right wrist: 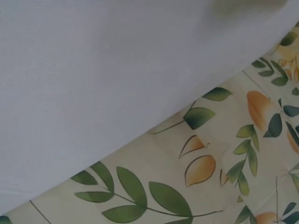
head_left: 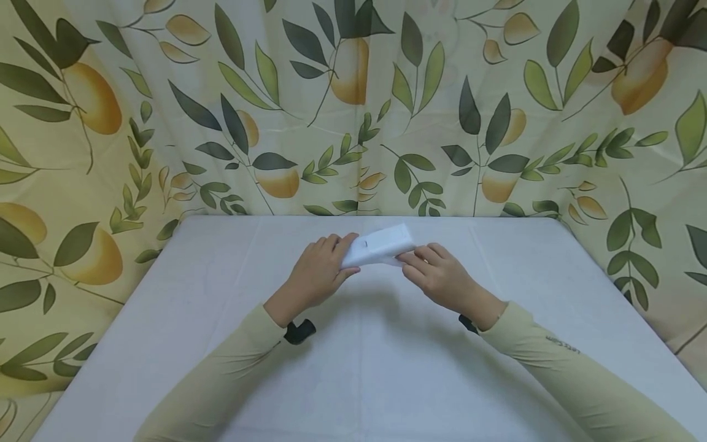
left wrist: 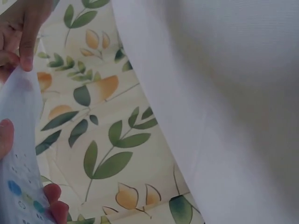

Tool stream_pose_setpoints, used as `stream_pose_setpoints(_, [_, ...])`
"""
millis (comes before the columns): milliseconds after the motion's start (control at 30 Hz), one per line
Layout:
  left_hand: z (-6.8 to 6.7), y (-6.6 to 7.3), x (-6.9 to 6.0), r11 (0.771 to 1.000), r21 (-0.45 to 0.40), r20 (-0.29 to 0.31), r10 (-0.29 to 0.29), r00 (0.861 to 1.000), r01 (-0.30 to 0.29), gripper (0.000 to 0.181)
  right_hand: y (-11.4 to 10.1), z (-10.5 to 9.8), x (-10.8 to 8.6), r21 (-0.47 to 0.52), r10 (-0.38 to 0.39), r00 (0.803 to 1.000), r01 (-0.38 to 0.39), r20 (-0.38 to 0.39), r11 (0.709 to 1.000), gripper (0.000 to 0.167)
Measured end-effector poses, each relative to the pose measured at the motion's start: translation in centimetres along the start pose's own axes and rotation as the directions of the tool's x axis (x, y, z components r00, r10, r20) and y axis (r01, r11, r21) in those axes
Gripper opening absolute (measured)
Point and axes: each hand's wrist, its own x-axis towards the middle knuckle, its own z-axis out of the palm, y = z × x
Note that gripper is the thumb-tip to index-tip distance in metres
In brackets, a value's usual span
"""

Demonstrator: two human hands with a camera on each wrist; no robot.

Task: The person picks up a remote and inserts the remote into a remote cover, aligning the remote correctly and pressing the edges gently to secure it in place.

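A white oblong packet (head_left: 381, 244) is held up over the far part of the table, slightly tilted. My left hand (head_left: 317, 270) grips its left end, thumb on one side and fingers on the other. At the other end, my right hand (head_left: 439, 279) pinches a thin, loose-looking edge. The left wrist view shows blue and green round prints with small dark marks on the packet (left wrist: 21, 186); its upper end is plain and filmy. What is inside cannot be told. Neither hand nor packet appears in the right wrist view.
A white cloth covers the table (head_left: 359, 380), whose far edge runs just behind the packet. Behind and at the sides hangs a curtain (head_left: 331, 141) printed with leaves and fruit. Dark straps with camera mounts (head_left: 300, 332) sit at both wrists.
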Motion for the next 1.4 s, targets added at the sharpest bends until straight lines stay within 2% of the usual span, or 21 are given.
stream_pose_setpoints(33, [0.0,0.0,-0.1,1.0,0.0,0.004,0.003,1.0,-0.003,0.057,0.1,0.0,-0.1,-0.011,-0.013,1.0,0.013,0.012,1.0,0.026])
stream_pose_setpoints(133, [0.0,-0.2,-0.3,1.0,0.018,0.007,0.004,1.0,-0.004,0.057,0.4,0.0,-0.6,-0.035,-0.034,0.998,0.035,0.047,0.999,0.004])
stream_pose_setpoints(267, [0.0,-0.4,-0.6,0.999,0.033,0.019,0.027,0.999,-0.027,0.057,0.6,0.0,-1.3,-0.015,-0.038,0.998,0.039,0.058,0.999,0.037])
stream_pose_setpoints(300, [0.0,-0.4,-0.7,0.999,0.033,0.024,0.035,0.999,-0.036,0.057,0.6,-0.1,-1.4,-0.003,-0.032,0.998,0.033,0.055,0.999,0.039])
stream_pose_setpoints(500, [0.0,-0.4,-1.4,0.998,0.036,0.037,0.056,0.998,-0.057,0.058,0.9,-0.5,-1.6,0.076,-0.007,1.0,0.005,0.017,0.997,0.034])
stream_pose_setpoints(733, [-0.4,-0.4,-2.0,0.995,0.045,0.017,0.089,0.996,-0.09,0.059,1.2,-1.4,-1.5,0.089,-0.031,0.999,0.031,0.007,0.996,0.034])
stream_pose_setpoints(867, [-0.6,-0.6,-2.2,0.992,0.048,0.021,0.114,0.993,-0.115,0.06,1.3,-1.7,-1.4,0.131,-0.079,0.997,0.077,0.006,0.988,0.037])
stream_pose_setpoints(1000, [-0.5,-0.9,-2.5,0.987,0.049,0.041,0.149,0.988,-0.151,0.059,1.1,-2.1,-1.2,0.227,-0.163,0.987,0.159,-0.001,0.961,0.037])
stream_pose_setpoints(1167, [-0.3,-1.2,-2.9,0.981,0.012,0.076,0.192,0.978,-0.193,0.058,0.4,-2.2,-1.0,0.326,-0.247,0.967,0.256,-0.068,0.91,0.031])
stream_pose_setpoints(1300, [-0.3,-1.3,-3.0,0.977,-0.007,0.089,0.212,0.973,-0.212,0.056,0.0,-2.4,-0.9,0.392,-0.252,0.963,0.271,-0.099,0.879,0.03])
stream_pose_setpoints(1400, [-0.3,-1.3,-3.1,0.974,-0.009,0.085,0.228,0.97,-0.228,0.056,-0.2,-2.6,-1.0,0.418,-0.258,0.964,0.259,-0.062,0.871,0.031])
